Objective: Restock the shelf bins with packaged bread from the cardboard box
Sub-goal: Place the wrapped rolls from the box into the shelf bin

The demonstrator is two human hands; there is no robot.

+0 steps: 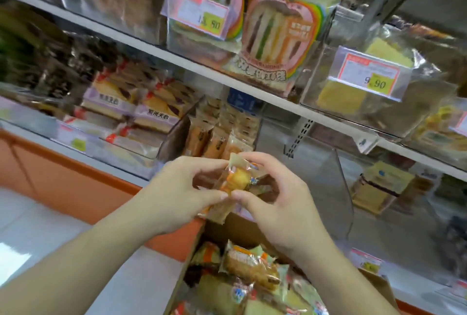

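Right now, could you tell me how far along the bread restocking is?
Partly done: the bin ahead already holds upright packets. In hand: both the left hand and right hand pinch one bread packet. Left: the cardboard box below still holds many packets.

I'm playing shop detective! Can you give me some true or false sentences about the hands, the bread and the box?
1. Both hands hold one bread packet. True: the left hand and right hand pinch the same packet.
2. The box is empty. False: the box has more packets inside.
3. The held packet is already in a bin. False: it is in the air, in front of the shelf and above the box.
4. A yellow price tag reads 9.90. True: the tag hangs on an upper bin on the right.
5. The rainbow sandwich pack lies in the box. False: the pack stands on the upper shelf.
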